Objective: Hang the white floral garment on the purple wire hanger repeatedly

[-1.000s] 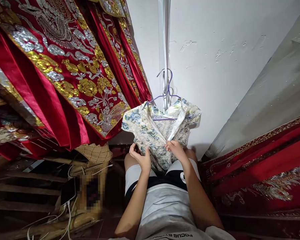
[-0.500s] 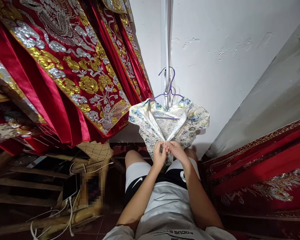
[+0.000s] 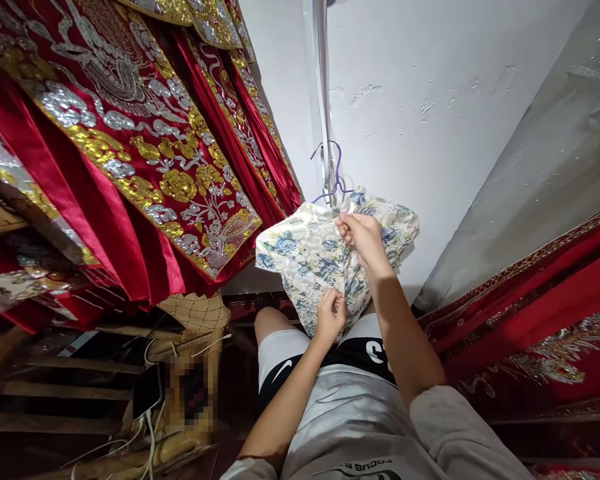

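Head view: the right grip pinches the flowery shirt near the purple hanger; the left grip pinches it lower down.

One floral garment and one purple hanger are visible.

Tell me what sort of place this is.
Possibly a costume workroom or shop, though it could be a home: red sequined cloths show on both sides, and a floral blouse is on a purple hanger before a white wall.
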Available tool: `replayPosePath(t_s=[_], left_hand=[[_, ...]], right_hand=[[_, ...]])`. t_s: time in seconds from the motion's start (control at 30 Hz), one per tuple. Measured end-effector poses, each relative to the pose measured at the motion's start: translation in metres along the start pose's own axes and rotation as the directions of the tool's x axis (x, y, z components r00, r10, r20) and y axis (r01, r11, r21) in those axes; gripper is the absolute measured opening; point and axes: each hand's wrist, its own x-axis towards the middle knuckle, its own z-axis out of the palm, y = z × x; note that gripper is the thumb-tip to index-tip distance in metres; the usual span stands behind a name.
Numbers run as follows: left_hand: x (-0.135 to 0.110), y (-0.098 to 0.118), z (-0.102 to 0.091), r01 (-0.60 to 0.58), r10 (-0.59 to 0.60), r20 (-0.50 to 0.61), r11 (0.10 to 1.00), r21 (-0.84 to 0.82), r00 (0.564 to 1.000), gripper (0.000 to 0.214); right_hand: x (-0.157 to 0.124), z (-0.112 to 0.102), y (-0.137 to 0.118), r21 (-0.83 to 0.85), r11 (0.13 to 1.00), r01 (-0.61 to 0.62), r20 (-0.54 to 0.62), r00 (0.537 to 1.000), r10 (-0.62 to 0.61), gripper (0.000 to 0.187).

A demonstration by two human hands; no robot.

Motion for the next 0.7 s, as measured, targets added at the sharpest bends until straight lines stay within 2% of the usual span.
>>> replayPosePath(t_s=[0.1, 0.17, 0.27, 0.37, 0.43, 0.5, 0.6, 0.63, 0.7], left_hand=[[0.004, -0.003, -0.007, 0.025, -0.025, 0.002, 1.0, -0.017, 1.0, 0.023], [0.014, 0.007, -0.015, 0.026, -0.028, -0.02, 0.998, -0.063, 0.999, 0.023], [0.048, 0.05, -0.034, -0.077, 0.065, -0.08, 0.985, -0.156, 0.995, 0.026], [0.095, 0.109, -0.054, -0.303, 0.289, -0.125, 0.947, -0.109, 0.949, 0.034], [0.123, 0.142, -0.064, -0.414, 0.411, -0.073, 0.91, -0.035, 0.909, 0.026], [0.142, 0.163, -0.068, -0.462, 0.462, 0.015, 0.886, 0.033, 0.887, 0.015], [0.151, 0.177, -0.068, -0.497, 0.496, 0.033, 0.862, 0.098, 0.868, 0.011], [0.152, 0.178, -0.07, -0.504, 0.508, -0.005, 0.857, 0.103, 0.862, 0.01], [0.153, 0.175, -0.08, -0.505, 0.514, -0.148, 0.858, 0.094, 0.845, 0.01]], right_hand=[[0.003, 0.009, -0.013, -0.011, 0.998, 0.061, -0.012, 0.998, -0.061, 0.029], [-0.006, 0.01, -0.011, -0.019, 0.997, 0.077, 0.023, 0.997, -0.076, 0.029], [-0.021, 0.007, -0.008, -0.044, 0.996, 0.082, 0.061, 0.995, -0.079, 0.031], [-0.026, 0.001, -0.017, -0.103, 0.986, 0.133, 0.082, 0.989, -0.125, 0.032], [-0.023, -0.003, -0.026, -0.135, 0.969, 0.206, 0.083, 0.977, -0.196, 0.031], [-0.018, -0.007, -0.03, -0.16, 0.951, 0.264, 0.07, 0.964, -0.255, 0.03], [-0.013, -0.012, -0.012, -0.221, 0.944, 0.244, 0.042, 0.97, -0.241, 0.028], [-0.014, -0.014, 0.001, -0.246, 0.946, 0.208, 0.024, 0.978, -0.209, 0.027], [-0.022, -0.017, 0.033, -0.281, 0.953, 0.116, -0.019, 0.992, -0.126, 0.027]])
